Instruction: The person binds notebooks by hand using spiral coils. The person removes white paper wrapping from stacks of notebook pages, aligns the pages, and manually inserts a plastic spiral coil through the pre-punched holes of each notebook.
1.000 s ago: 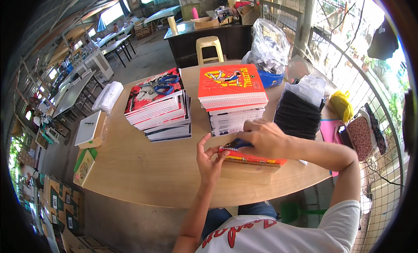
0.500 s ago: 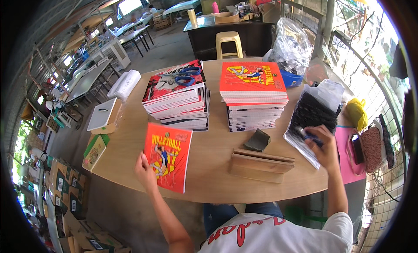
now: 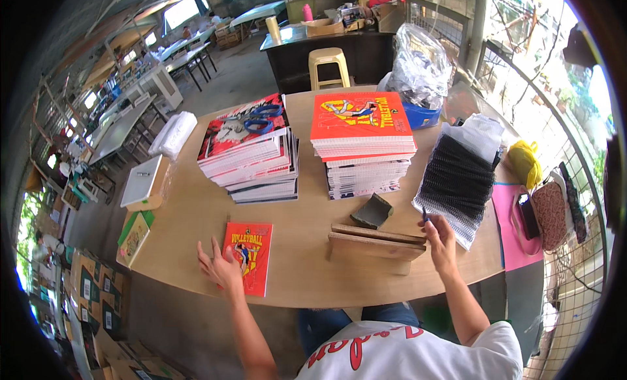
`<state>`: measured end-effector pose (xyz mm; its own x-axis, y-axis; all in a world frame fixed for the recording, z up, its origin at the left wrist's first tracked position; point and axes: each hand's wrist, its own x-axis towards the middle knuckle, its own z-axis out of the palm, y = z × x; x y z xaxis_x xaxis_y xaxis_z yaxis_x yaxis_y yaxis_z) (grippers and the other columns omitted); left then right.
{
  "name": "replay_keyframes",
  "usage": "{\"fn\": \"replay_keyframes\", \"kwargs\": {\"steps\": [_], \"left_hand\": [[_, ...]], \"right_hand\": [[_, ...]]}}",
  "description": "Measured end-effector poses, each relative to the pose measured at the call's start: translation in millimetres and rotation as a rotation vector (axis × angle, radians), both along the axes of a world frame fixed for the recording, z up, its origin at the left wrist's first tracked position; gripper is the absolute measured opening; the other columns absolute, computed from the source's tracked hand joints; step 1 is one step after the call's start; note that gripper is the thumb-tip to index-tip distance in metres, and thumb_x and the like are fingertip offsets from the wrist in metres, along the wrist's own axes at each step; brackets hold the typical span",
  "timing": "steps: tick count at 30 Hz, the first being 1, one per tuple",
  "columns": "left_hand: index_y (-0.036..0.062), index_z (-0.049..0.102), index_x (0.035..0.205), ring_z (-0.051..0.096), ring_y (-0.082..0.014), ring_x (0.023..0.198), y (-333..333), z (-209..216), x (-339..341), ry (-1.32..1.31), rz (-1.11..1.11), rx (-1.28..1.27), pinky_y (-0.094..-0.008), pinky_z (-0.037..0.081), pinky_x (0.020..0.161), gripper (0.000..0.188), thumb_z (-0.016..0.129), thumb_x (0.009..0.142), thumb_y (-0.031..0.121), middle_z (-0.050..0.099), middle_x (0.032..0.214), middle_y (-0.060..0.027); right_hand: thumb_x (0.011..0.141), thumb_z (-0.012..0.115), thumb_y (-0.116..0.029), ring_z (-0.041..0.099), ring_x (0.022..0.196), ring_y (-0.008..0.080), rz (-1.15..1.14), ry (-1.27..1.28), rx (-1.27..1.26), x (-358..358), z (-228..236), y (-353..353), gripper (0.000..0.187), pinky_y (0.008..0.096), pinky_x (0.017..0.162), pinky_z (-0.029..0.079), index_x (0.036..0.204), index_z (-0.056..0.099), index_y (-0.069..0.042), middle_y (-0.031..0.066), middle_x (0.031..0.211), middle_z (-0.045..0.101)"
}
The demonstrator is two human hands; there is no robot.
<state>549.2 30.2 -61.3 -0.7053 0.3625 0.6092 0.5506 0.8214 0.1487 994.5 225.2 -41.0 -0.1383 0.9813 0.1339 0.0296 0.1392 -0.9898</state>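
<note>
An orange-red notebook [image 3: 253, 246] with a volleyball player on its cover lies flat near the table's front edge. My left hand [image 3: 222, 265], fingers spread, rests at its left edge, with the thumb over the cover. My right hand [image 3: 441, 239] is closed on a small dark-blue pointed tool [image 3: 426, 216], whose exact kind I cannot make out. That hand is beside the right end of a brown wooden block [image 3: 375, 244] and close to a black mesh-like bundle [image 3: 456, 174] on white wrap. A dark grey block [image 3: 372, 211] sits just behind the wooden one.
Two tall notebook stacks stand farther back: a left stack [image 3: 251, 177] with blue-handled scissors [image 3: 261, 122] on top, and a right stack [image 3: 362, 145]. A white box [image 3: 142, 181] and green-edged pad [image 3: 135, 236] lie left. A pink sheet [image 3: 516, 230] and pouch [image 3: 548, 210] lie right.
The notebook, held raised and tilted in my left hand before, now lies on the table with those fingers spread. My right hand moved left and nearer me from the black bundle, still holding the blue tool.
</note>
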Motion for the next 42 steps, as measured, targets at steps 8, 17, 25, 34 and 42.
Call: {"fn": "replay_keyframes", "kwargs": {"steps": [8,17,25,34,42], "left_hand": [[-0.0033,0.063,0.116,0.071,-0.0264,0.091,221.9,170.5,88.9,-0.534,-1.110,0.475,-0.0341,0.056,0.084,0.036,0.070,0.092,0.023,0.072,0.100,-0.0179],[-0.0010,0.059,0.069,0.062,-0.0179,0.049,350.6,190.1,41.2,-0.951,-0.815,-0.114,-0.0343,0.046,0.043,0.036,0.084,0.082,0.021,0.064,0.064,-0.0106],[0.0000,0.051,0.100,0.067,-0.0162,0.083,244.2,231.9,110.9,-0.514,-1.302,0.547,-0.0305,0.053,0.072,0.026,0.073,0.087,0.002,0.070,0.092,-0.0132],[0.0030,0.050,0.136,0.061,-0.0130,0.110,125.3,74.6,69.6,-1.171,-1.331,0.965,-0.0262,0.048,0.093,0.050,0.069,0.090,-0.002,0.066,0.124,-0.0096],[0.0050,0.052,0.134,0.062,-0.0117,0.107,125.1,6.2,48.8,-1.382,-1.164,0.879,-0.0254,0.046,0.094,0.048,0.068,0.090,-0.003,0.066,0.123,-0.0073]], "right_hand": [[0.084,0.074,-0.020,0.057,0.104,0.0388,0.113,-0.721,0.431,29.9,-28.3,22.4,0.036,0.0439,0.094,0.047,0.115,0.069,-0.003,0.0166,0.113,0.062],[0.073,0.083,-0.013,0.063,0.101,0.0380,0.374,-0.471,0.491,-11.4,16.9,-5.0,0.061,0.0379,0.085,0.052,0.127,0.058,0.000,0.0164,0.113,0.063],[0.067,0.091,-0.022,0.051,0.127,0.0307,-0.012,0.089,0.358,-12.0,93.8,19.7,0.095,0.0421,0.105,0.042,0.146,0.040,-0.004,0.0143,0.147,0.043],[0.088,0.068,0.000,0.058,0.054,0.0167,0.311,-0.186,0.457,-94.0,107.3,12.2,0.007,0.0356,0.053,0.045,0.085,0.062,0.002,0.0170,0.061,0.054],[0.088,0.068,0.000,0.060,0.064,0.0209,0.307,-0.321,0.514,-101.5,71.1,2.9,0.007,0.0338,0.058,0.048,0.094,0.066,0.002,0.0217,0.072,0.060]]}}
